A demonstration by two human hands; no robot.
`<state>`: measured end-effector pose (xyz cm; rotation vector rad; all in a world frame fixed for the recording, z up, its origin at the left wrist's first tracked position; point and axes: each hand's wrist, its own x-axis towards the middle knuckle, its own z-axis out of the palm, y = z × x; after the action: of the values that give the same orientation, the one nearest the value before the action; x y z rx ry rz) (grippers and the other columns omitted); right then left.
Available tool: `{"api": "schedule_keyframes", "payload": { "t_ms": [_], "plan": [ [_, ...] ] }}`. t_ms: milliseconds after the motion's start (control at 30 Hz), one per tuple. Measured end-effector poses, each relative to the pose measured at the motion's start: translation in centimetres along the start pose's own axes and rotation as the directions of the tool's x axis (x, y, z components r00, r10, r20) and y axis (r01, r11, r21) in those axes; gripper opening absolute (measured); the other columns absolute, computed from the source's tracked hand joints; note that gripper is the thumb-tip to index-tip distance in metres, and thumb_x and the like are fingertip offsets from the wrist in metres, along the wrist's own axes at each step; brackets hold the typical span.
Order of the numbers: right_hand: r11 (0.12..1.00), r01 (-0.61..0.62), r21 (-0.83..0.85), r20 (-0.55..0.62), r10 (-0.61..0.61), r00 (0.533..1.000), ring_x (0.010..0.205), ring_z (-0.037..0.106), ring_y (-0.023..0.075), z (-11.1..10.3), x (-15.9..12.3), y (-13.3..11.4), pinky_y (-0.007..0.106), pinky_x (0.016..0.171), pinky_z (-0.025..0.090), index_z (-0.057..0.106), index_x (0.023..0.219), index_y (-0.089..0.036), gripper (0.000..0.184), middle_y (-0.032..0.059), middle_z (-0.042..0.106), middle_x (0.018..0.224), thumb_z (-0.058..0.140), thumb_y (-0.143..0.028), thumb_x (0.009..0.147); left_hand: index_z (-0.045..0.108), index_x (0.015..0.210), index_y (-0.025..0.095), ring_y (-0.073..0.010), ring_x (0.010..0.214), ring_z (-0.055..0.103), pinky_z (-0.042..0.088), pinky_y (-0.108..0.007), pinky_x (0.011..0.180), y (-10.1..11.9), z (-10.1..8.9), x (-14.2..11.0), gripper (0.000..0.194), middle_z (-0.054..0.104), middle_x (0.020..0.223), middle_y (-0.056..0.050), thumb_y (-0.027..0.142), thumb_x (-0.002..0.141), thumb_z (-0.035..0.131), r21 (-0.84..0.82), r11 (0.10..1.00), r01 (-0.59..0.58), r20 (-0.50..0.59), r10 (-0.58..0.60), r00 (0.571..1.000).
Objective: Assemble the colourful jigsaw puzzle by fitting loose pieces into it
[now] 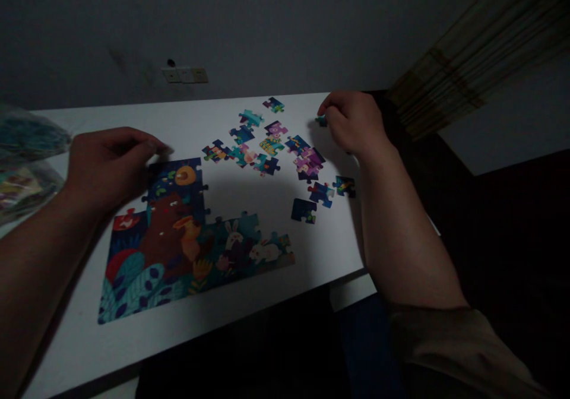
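A partly joined jigsaw puzzle [178,238] with a brown bear and white rabbits lies on the white table [267,268]. My left hand [107,164] rests at the puzzle's top left corner, fingertips touching its upper edge, with nothing in its grip. Several loose colourful pieces [267,146] lie scattered beyond the puzzle. My right hand [354,123] is at the far right of the table, its fingers pinched on a small dark puzzle piece [321,120]. Two more loose pieces [304,210] lie near my right forearm.
A plastic bag [24,161] with colourful contents sits at the table's left edge. A wall with a socket plate [184,75] stands behind the table. A striped curtain [472,48] hangs at the right. The table's near edge runs diagonally below the puzzle.
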<state>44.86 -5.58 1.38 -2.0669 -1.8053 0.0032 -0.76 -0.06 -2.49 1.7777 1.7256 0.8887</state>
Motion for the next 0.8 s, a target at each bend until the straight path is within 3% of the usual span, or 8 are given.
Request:
{"api": "schedule_keyframes", "payload": {
  "t_ms": [100,167,233,433,567,800],
  "plan": [
    [1.000,-0.003,0.018,-0.011,0.003,1.000,0.120,0.083,0.0404,0.3,0.0,-0.1,0.051,0.102,0.059,0.093,0.125,-0.019,0.044,0.0165,0.092,0.124,0.054,-0.029,0.106,0.093,0.113,0.028,-0.0262,0.095,0.079,0.069,-0.044,0.095,-0.5,-0.1,0.2,0.026,0.093,0.112,0.001,0.046,0.098,0.081,0.065,0.996,-0.058,0.012,0.057,0.998],
    [0.998,0.030,0.047,0.018,-0.031,0.999,0.123,0.081,0.0412,0.6,0.0,-0.5,0.051,0.104,0.059,0.093,0.124,-0.022,0.043,0.0168,0.092,0.127,0.054,-0.031,0.106,0.092,0.119,0.029,-0.0295,0.116,0.082,0.066,-0.049,0.116,-0.8,-0.1,0.4,0.028,0.093,0.127,0.002,0.042,0.098,0.079,0.107,0.982,-0.156,0.087,0.147,0.985],
    [0.994,0.074,0.082,0.048,-0.078,0.996,0.128,0.080,0.0432,1.1,-0.2,-1.0,0.053,0.108,0.059,0.092,0.123,-0.025,0.041,0.0172,0.091,0.131,0.055,-0.032,0.107,0.091,0.125,0.025,-0.0351,0.140,0.078,0.057,-0.055,0.133,-1.1,0.1,0.8,0.036,0.089,0.147,-0.004,0.038,0.094,0.078,0.118,0.960,-0.255,0.123,0.241,0.963],
    [0.982,0.127,0.142,0.103,-0.142,0.984,0.131,0.080,0.0438,2.4,-0.1,-1.7,0.055,0.108,0.059,0.093,0.126,-0.026,0.042,0.0178,0.090,0.138,0.056,-0.029,0.106,0.088,0.126,0.025,-0.0341,0.134,0.080,0.063,-0.049,0.126,-1.9,0.8,1.7,0.042,0.087,0.147,-0.012,0.040,0.092,0.070,0.087,0.987,-0.138,-0.012,0.139,0.990],
    [0.985,0.128,0.119,0.156,-0.146,0.977,0.131,0.080,0.0426,3.4,0.3,-1.9,0.053,0.106,0.060,0.093,0.132,-0.025,0.045,0.0184,0.090,0.141,0.057,-0.029,0.106,0.089,0.125,0.023,-0.0363,0.127,0.081,0.065,-0.048,0.118,-1.5,1.2,1.9,0.046,0.089,0.139,-0.014,0.039,0.084,0.076,0.135,0.982,-0.134,0.013,0.133,0.991],
    [0.983,0.171,0.070,0.153,-0.180,0.972,0.122,0.081,0.0423,4.5,0.6,-3.3,0.054,0.102,0.062,0.094,0.127,-0.027,0.040,0.0194,0.091,0.133,0.062,-0.039,0.108,0.089,0.122,0.020,-0.0384,0.125,0.081,0.064,-0.049,0.117,0.3,1.5,1.9,0.039,0.090,0.133,-0.019,0.031,0.088,0.073,0.312,0.948,-0.063,-0.020,0.073,0.997]
  ]
}}
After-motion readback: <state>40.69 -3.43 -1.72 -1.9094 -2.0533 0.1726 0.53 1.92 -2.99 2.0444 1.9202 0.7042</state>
